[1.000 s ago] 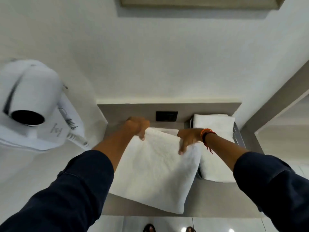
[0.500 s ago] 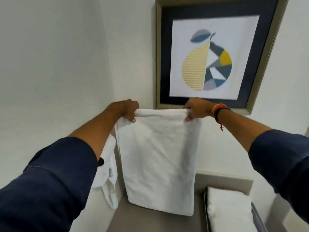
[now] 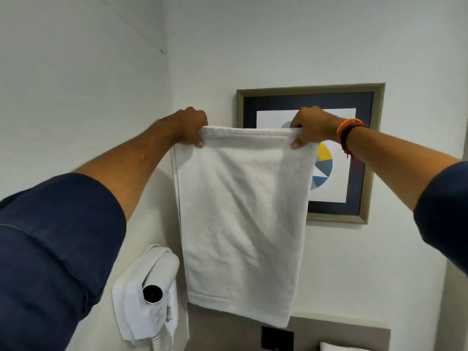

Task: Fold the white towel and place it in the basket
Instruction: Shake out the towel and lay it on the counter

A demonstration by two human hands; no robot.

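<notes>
White wall behind our hands, a framed print beyond them. Our left hand and right hand each pinch a top corner of the white towel, which hangs between and below them. If either pinch loosens, we judge the layers could slip apart.

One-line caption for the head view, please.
Both hands, left and right, hold the white towel up by its top corners before a framed picture.

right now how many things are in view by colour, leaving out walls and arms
white: 3 - hanging white terry towel, white plastic wall hair dryer, white folded cloth at the bottom right corner
black: 1 - black wall socket plate
multicolour: 2 - gold-framed pear picture, orange and dark wrist bands
total: 6
</notes>
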